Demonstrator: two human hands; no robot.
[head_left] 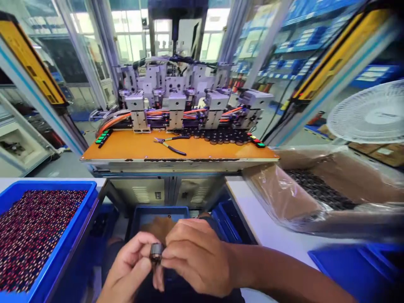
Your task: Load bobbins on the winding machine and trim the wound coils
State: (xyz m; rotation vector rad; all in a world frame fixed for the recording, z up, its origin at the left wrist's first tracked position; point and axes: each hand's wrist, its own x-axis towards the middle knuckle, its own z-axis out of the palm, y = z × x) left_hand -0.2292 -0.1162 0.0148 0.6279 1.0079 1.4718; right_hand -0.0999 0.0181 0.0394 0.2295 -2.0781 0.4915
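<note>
A small silver cylindrical motor core [156, 250] with a darker lower end is held up in front of my lap. The thumb and fingers of my left hand [128, 265] pinch it from the left. From the other side, the fingertips of my right hand [198, 256] close against its right edge. Whether a second tiny piece sits between the right fingers cannot be made out. Beneath the hands, a blue bin [160, 211] is partly hidden, with brownish material inside it.
Pliers [170, 145] and dark round parts [221, 136] lie on the orange machine table [132, 147]. A blue tray [91, 189] of small red-and-black pieces stands left. On the right are a plastic-lined carton [284, 198] of dark parts and a white fan [372, 113].
</note>
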